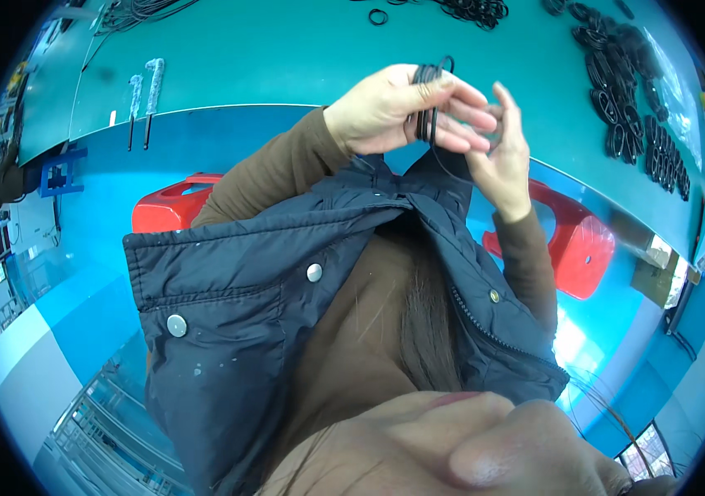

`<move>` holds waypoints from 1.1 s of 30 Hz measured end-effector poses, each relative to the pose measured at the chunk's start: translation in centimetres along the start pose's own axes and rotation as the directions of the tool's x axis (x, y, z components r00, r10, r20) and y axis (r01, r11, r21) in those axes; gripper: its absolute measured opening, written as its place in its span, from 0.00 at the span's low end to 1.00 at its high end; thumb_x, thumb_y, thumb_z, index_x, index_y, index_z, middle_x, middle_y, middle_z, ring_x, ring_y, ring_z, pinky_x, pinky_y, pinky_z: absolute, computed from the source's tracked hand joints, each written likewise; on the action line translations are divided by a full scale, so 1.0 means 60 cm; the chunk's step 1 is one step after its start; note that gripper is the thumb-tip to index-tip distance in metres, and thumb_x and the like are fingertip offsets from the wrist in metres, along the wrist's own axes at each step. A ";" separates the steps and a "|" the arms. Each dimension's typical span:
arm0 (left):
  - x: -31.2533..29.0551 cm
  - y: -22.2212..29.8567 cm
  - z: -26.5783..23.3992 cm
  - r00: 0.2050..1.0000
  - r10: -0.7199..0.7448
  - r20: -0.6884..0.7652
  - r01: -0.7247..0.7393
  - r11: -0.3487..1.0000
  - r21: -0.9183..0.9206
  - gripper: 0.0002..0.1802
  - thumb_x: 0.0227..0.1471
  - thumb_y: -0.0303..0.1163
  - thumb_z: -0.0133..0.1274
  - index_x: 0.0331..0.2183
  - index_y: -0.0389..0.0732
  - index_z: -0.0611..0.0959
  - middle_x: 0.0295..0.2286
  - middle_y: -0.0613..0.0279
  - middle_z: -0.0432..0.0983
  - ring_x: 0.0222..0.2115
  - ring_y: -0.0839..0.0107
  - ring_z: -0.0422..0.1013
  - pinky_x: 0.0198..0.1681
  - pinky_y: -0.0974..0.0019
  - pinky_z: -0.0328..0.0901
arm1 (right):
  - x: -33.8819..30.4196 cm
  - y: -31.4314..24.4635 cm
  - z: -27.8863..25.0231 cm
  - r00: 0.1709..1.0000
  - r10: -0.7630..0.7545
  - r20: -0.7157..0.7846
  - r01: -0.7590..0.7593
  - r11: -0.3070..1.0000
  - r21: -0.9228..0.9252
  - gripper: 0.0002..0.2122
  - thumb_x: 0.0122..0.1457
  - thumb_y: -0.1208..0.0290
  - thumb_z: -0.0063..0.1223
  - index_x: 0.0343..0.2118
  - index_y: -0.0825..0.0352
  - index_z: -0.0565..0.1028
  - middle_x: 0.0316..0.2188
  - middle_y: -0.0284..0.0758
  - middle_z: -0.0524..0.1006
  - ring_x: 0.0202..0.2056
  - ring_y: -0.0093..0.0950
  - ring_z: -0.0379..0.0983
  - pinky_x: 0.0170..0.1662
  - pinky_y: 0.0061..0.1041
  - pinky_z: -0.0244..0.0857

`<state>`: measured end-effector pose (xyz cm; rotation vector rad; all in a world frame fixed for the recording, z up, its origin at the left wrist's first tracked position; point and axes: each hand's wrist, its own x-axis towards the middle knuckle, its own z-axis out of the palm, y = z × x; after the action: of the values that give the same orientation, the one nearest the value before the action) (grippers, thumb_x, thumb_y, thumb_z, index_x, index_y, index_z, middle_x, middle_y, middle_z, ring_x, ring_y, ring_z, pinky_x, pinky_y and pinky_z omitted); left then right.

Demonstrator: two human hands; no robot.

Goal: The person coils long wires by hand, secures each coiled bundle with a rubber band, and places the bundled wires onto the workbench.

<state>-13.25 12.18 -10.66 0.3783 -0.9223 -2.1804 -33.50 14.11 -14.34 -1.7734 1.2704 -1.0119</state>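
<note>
A thin black cable [424,126] is wound in several turns around the fingers of my left hand [381,107], above the front edge of the table. The left thumb presses on the turns, and a small loop of the cable sticks up past them. From the coil, one strand sags down and across to my right hand [505,161]. That hand is curled loosely at the strand, its index finger raised and its thumb close to the left fingertips. Part of the strand is hidden behind the right thumb and palm.
Bundled black cables [617,99] lie in rows on the green table [270,50] at right. More black coils [472,10] and a single ring [378,16] lie at the far side. Two wrapped rods [152,91] overhang the edge at left. Red stools [172,205] stand below.
</note>
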 end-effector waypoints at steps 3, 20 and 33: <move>-0.007 -0.009 0.018 0.990 -0.141 0.019 0.141 0.990 -0.016 0.26 0.61 0.42 0.39 0.49 0.26 0.67 0.44 0.37 0.69 0.40 0.52 0.73 0.40 0.65 0.72 | 0.045 -0.033 -0.002 0.919 -0.388 -0.066 0.341 0.868 -0.362 0.31 0.45 0.78 0.56 0.56 0.67 0.60 0.46 0.42 0.70 0.48 0.38 0.69 0.46 0.30 0.65; -0.014 -0.007 0.007 0.981 -0.186 0.054 0.122 0.809 0.576 0.28 0.61 0.35 0.40 0.59 0.36 0.56 0.55 0.49 0.57 0.53 0.58 0.62 0.51 0.59 0.64 | 0.111 -0.098 -0.079 0.690 -0.678 0.251 0.716 0.590 -0.374 0.11 0.46 0.79 0.57 0.34 0.60 0.77 0.16 0.30 0.67 0.19 0.26 0.68 0.21 0.24 0.62; -0.003 -0.008 0.004 0.983 -0.027 0.180 0.005 0.993 0.122 0.26 0.59 0.33 0.43 0.56 0.33 0.61 0.54 0.50 0.60 0.49 0.58 0.67 0.50 0.65 0.67 | 0.036 0.022 0.021 0.930 0.059 0.362 -0.246 0.834 0.495 0.11 0.57 0.74 0.47 0.44 0.69 0.70 0.31 0.33 0.75 0.32 0.21 0.72 0.34 0.20 0.68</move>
<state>-13.49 12.64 -10.83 0.2479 -1.1586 -2.2073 -32.45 11.84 -15.64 -1.3091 0.7988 -0.8229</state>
